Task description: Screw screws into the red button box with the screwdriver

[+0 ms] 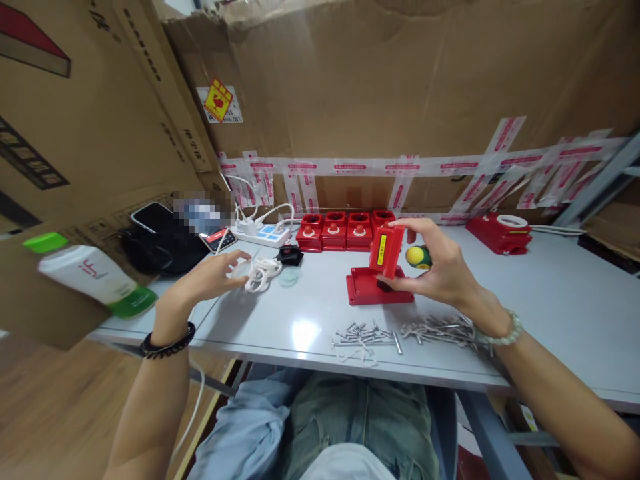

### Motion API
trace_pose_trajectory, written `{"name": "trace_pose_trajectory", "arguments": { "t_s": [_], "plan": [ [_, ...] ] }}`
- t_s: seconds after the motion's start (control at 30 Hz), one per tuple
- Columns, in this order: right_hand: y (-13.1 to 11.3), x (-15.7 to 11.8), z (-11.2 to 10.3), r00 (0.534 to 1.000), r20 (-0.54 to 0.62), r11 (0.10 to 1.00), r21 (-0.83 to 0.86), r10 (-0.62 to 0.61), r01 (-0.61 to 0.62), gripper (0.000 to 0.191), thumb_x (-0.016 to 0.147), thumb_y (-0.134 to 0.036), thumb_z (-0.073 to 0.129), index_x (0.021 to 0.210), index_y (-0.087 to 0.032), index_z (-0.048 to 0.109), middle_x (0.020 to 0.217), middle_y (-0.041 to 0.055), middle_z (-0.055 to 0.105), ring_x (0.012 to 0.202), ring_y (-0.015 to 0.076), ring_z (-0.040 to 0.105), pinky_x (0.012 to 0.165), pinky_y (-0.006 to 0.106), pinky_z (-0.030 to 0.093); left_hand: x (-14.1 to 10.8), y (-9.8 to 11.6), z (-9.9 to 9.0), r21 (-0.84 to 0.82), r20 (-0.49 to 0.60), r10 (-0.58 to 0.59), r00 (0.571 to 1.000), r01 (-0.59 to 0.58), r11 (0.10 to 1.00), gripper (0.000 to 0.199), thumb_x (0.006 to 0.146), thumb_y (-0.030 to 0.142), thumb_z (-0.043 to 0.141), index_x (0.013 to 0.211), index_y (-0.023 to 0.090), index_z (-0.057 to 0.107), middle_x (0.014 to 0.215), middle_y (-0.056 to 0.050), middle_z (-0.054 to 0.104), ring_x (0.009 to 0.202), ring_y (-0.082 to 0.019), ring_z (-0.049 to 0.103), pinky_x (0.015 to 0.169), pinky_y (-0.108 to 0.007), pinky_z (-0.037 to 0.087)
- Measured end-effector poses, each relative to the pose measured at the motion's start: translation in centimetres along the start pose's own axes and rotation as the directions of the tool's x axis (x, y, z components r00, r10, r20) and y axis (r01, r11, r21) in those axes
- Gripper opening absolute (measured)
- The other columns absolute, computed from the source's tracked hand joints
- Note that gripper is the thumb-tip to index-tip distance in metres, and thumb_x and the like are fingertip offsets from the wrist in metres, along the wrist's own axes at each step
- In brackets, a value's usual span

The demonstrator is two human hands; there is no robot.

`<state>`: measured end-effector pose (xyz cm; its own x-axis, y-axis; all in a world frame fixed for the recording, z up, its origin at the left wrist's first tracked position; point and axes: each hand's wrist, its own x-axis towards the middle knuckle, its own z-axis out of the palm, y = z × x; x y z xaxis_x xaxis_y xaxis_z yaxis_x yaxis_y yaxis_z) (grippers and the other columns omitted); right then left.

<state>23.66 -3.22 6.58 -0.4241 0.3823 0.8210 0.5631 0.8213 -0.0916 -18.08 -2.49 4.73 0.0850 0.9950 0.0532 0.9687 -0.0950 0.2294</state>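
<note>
My left hand [217,272] is on the left side of the table, its fingers curled around what looks like a thin clear disc [242,269]. Beside it lie a coiled white cable [263,273], a black clip-like piece [290,255] and pale clear discs [289,278]. My right hand [440,263] grips a red box cover [386,250] with a yellow label, tilted above a red box base [363,288]. A rounded yellow-and-green handle [418,257], like a screwdriver's, shows within that hand; its shaft is hidden.
Several red boxes with round buttons [334,233] stand along the cardboard wall [350,87]. Loose screws [365,333] and a heap of more screws [440,329] lie near the front edge. A power strip [265,233], phone [154,217], bottle [95,273] and another red box [497,233] are around.
</note>
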Motion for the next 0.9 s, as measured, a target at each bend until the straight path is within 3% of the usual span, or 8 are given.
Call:
{"name": "trace_pose_trajectory", "arguments": {
  "t_s": [0.13, 0.33, 0.4, 0.5, 0.6, 0.7, 0.8, 0.9],
  "plan": [
    [0.0, -0.1, 0.0, 1.000, 0.014, 1.000, -0.005, 0.009, -0.009, 0.066, 0.070, -0.039, 0.080, 0.126, -0.025, 0.048, 0.118, 0.0103, 0.065, 0.107, 0.0287, 0.065, 0.086, 0.048, 0.059, 0.8, -1.4, 0.7, 0.011, 0.018, -0.069, 0.997, 0.069, 0.998, 0.075, 0.070, 0.061, 0.049, 0.130, 0.016, 0.053, 0.103, -0.015, 0.070, 0.096, -0.034, 0.068, 0.085, -0.043, 0.052],
    [0.1, -0.1, 0.0, 0.999, 0.017, 0.999, 0.012, 0.033, -0.033, 0.068, 0.069, -0.039, 0.081, 0.127, -0.026, 0.050, 0.119, 0.0108, 0.066, 0.108, 0.0295, 0.065, 0.089, 0.049, 0.057, 1.6, -1.6, 1.4, -0.032, 0.033, 0.002, 0.999, -0.001, 0.999, 0.069, 0.077, 0.058, 0.045, 0.130, 0.013, 0.051, 0.106, -0.016, 0.069, 0.102, -0.033, 0.066, 0.092, -0.045, 0.051],
    [0.1, 0.0, -0.1, 0.998, -0.008, 0.997, 0.047, 0.066, -0.066, 0.070, 0.066, -0.040, 0.083, 0.127, -0.025, 0.050, 0.119, 0.0105, 0.066, 0.106, 0.0291, 0.066, 0.090, 0.048, 0.057, 1.2, 0.3, 0.9, -0.025, -0.109, 0.085, 0.990, -0.089, 0.996, 0.062, 0.082, 0.057, 0.043, 0.125, 0.013, 0.053, 0.119, -0.018, 0.064, 0.111, -0.035, 0.061, 0.098, -0.049, 0.047],
    [0.0, 0.1, -0.3, 0.991, -0.029, 0.980, 0.155, 0.130, -0.124, 0.072, 0.063, -0.041, 0.085, 0.124, -0.023, 0.051, 0.114, 0.0095, 0.069, 0.100, 0.0273, 0.069, 0.088, 0.043, 0.059, 0.3, 5.5, 0.4, -0.088, -0.274, 0.341, 0.899, -0.377, 0.922, 0.051, 0.092, 0.052, 0.045, 0.129, 0.017, 0.049, 0.133, -0.015, 0.056, 0.123, -0.031, 0.054, 0.106, -0.047, 0.044],
    [-0.2, 0.2, -0.3, 0.983, 0.009, 0.944, 0.276, 0.185, -0.180, 0.071, 0.063, -0.043, 0.085, 0.122, -0.023, 0.051, 0.108, 0.0077, 0.072, 0.095, 0.0253, 0.071, 0.082, 0.038, 0.061, 0.4, 11.9, 1.1, -0.220, -0.292, 0.626, 0.723, -0.688, 0.692, 0.065, 0.091, 0.046, 0.058, 0.146, 0.024, 0.032, 0.151, -0.013, 0.041, 0.136, -0.029, 0.044, 0.112, -0.046, 0.040],
    [-0.1, 0.2, -0.2, 0.969, 0.065, 0.897, 0.367, 0.238, -0.245, 0.069, 0.065, -0.045, 0.084, 0.120, -0.022, 0.051, 0.105, 0.0068, 0.073, 0.088, 0.0227, 0.072, 0.074, 0.034, 0.061, 1.7, 16.9, 3.0, -0.343, -0.352, 0.746, 0.565, -0.819, 0.459, 0.093, 0.081, 0.045, 0.072, 0.153, 0.027, 0.016, 0.159, -0.014, 0.029, 0.141, -0.031, 0.039, 0.115, -0.047, 0.038],
    [0.7, 0.1, -0.6, 0.948, 0.123, 0.869, 0.378, 0.293, -0.318, 0.067, 0.066, -0.046, 0.083, 0.122, -0.023, 0.052, 0.108, 0.0075, 0.072, 0.090, 0.0227, 0.072, 0.076, 0.036, 0.060, 3.2, 19.1, 4.7, -0.462, -0.410, 0.714, 0.567, -0.804, 0.374, 0.092, 0.084, 0.041, 0.070, 0.154, 0.030, 0.012, 0.155, -0.013, 0.036, 0.131, -0.028, 0.050, 0.110, -0.045, 0.044],
    [1.9, 0.1, -1.5, 0.937, 0.119, 0.887, 0.303, 0.329, -0.350, 0.078, 0.063, -0.046, 0.084, 0.129, -0.024, 0.048, 0.120, 0.0107, 0.069, 0.110, 0.0273, 0.066, 0.092, 0.044, 0.055, 3.9, 19.1, 5.5, -0.436, -0.396, 0.689, 0.606, -0.785, 0.440, 0.090, 0.081, 0.041, 0.072, 0.153, 0.030, 0.020, 0.153, -0.013, 0.039, 0.129, -0.030, 0.050, 0.108, -0.048, 0.043]
  ]
}}
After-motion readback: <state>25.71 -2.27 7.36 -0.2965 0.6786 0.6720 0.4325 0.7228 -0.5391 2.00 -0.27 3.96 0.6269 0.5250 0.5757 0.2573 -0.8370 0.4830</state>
